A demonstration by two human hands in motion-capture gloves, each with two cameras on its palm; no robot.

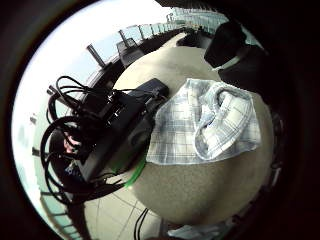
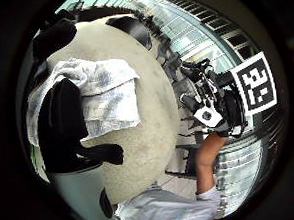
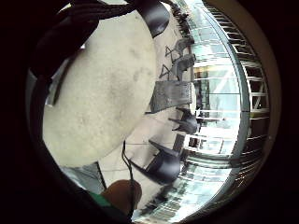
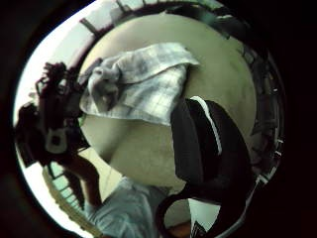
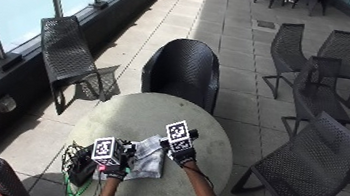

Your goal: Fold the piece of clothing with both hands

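A pale blue-and-white checked cloth [image 5: 145, 159] lies folded into a small bundle on the round grey table [image 5: 159, 116]. My left hand [image 5: 113, 167] hovers at its near left side and my right hand [image 5: 182, 152] at its right edge. In the left palm views the cloth [image 1: 205, 125] lies flat with nothing gripping it, and the gloved thumb [image 2: 62, 120] hangs in front of the cloth [image 2: 106, 97]. From the right thumb side, the cloth [image 4: 138, 84] lies beyond that hand's relaxed thumb [image 4: 198, 144]. Neither hand seems to hold anything.
A black box with coiled cables [image 5: 79, 164] sits at the table's left edge, close to the cloth [image 1: 110, 135]. Dark woven chairs stand around: one behind the table [image 5: 182, 71], one at the left [image 5: 66, 54], one at the right [image 5: 308, 160].
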